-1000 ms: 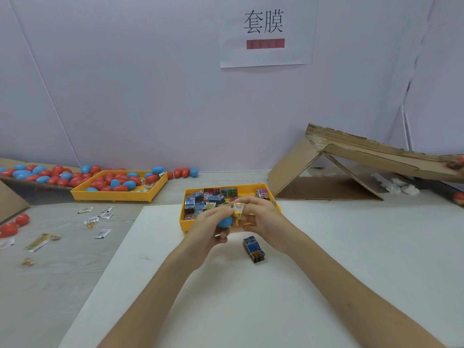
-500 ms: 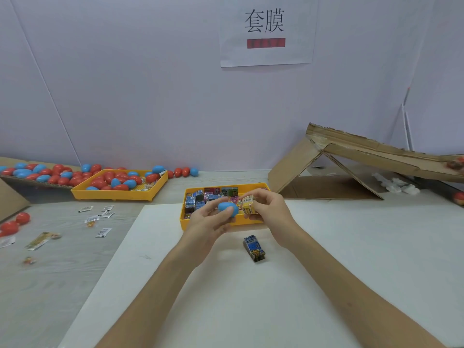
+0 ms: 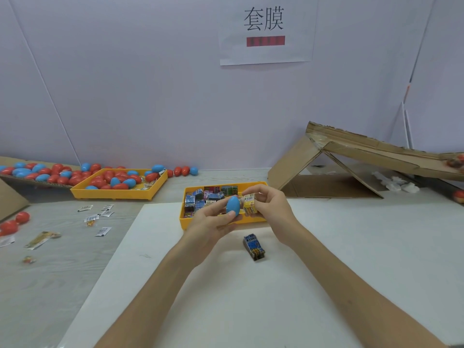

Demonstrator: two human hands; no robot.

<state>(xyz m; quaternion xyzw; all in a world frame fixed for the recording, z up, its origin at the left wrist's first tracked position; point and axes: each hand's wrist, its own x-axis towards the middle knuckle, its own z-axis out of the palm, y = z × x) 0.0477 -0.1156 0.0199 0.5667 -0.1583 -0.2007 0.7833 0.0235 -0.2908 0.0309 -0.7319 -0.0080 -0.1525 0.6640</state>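
White mat (image 3: 351, 247); egg (image 3: 233, 205) near tray rim (image 3: 183, 217)

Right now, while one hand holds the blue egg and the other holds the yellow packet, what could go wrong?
1. The left hand holds the blue egg only with fingertips; the round egg might slip and roll over the white board.
2. The right hand pinches the yellow packet close to the egg; a hard push could crush or tear it.
3. Both are above the yellow tray; a dropped packet may get lost among the others.
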